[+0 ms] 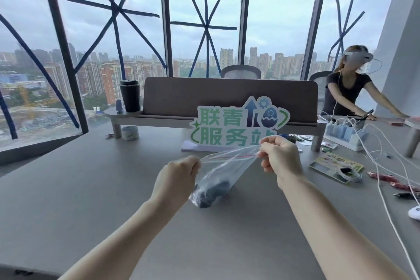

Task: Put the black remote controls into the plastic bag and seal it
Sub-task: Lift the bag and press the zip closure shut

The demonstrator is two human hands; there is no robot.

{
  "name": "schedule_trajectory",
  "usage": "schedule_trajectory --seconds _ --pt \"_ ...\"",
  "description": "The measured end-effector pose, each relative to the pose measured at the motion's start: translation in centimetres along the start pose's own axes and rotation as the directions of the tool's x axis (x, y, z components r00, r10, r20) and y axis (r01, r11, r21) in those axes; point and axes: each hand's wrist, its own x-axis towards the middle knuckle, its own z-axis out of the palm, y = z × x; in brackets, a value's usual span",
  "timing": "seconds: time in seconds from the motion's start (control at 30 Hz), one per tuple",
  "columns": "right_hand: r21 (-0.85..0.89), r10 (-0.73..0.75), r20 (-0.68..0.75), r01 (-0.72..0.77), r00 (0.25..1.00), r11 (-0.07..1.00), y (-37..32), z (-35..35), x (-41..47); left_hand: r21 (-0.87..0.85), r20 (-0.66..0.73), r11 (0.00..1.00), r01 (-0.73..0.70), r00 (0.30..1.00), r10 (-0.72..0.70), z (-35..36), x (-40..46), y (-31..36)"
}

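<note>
At ten o'clock on the grey table (95, 188) a black tumbler (130, 95) stands upright on the left end of a low riser shelf (127, 114), with a roll of tape (130, 133) on the tabletop just beneath it. Toward the middle, the left hand (178, 177) is pinched shut on the left corner of the plastic bag (223, 166), fingers curled over its top edge. The bag hangs stretched between both hands, its red seal line running across the top (whether that strip is fully pressed closed cannot be told). The black remote controls (210, 192) lie inside it, sunk into the lower corner at six o'clock of the bag, just above the table. The right hand (280, 157) grips the bag's other top corner, closed tight. Behind the hands, at twelve o'clock, stands a green-lettered sign (238, 125). At two o'clock white cables (384, 179) trail over the table.
</note>
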Motion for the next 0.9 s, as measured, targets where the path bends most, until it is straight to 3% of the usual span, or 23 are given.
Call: schedule_trajectory --seconds 0.23,0.4,0.47,0.53,0.57,0.63,0.7,0.73,0.8,0.9 --pt "0.042 -0.175 -0.007 0.176 0.984 0.984 -5.4 -0.2 0.0 -0.159 -0.199 0.987 -0.010 0.980 -0.022 -5.8 4.9 1.3" --pt "-0.017 -0.253 -0.059 0.252 0.966 0.967 -6.4 -0.6 0.1 -0.325 -0.145 0.944 0.063 0.983 -0.116 -6.2 6.5 2.6" --pt "-0.121 -0.263 -0.084 0.252 0.961 0.960 -6.1 -1.1 0.1 -0.400 -0.089 0.911 0.104 0.984 -0.151 -5.7 6.5 2.9" --pt "-0.408 -0.353 -0.107 0.283 0.930 0.868 -5.6 -1.5 -0.2 -0.443 -0.058 0.890 0.108 0.987 -0.148 -5.4 6.3 3.5" --pt "-0.535 -0.439 -0.085 0.331 0.895 0.777 -5.5 -1.5 -0.7 -0.456 -0.047 0.884 0.104 0.989 -0.140 -5.3 6.2 3.8" --pt "-0.606 -0.609 0.124 0.546 0.783 0.579 -6.0 -0.8 -2.3 -0.478 -0.036 0.874 0.084 0.993 -0.115 -5.3 6.2 4.7" --pt "-0.586 -0.624 0.384 0.702 0.681 0.406 -6.8 0.5 -3.2 -0.498 -0.029 0.865 0.056 0.996 -0.081 -5.4 6.3 5.6" --pt "-0.596 -0.594 0.453 0.721 0.665 0.352 -7.2 1.1 -3.4 -0.511 -0.025 0.859 0.042 0.998 -0.064 -5.6 6.3 5.9" --pt "-0.620 -0.537 0.477 0.700 0.696 0.355 -8.2 1.8 -3.4 -0.544 -0.017 0.839 0.028 0.999 -0.045 -5.9 6.3 6.3" --pt "-0.608 -0.447 0.464 0.642 0.765 0.467 -9.4 1.7 -3.2 -0.623 0.020 0.778 0.079 0.996 -0.086 -6.3 6.1 6.0"
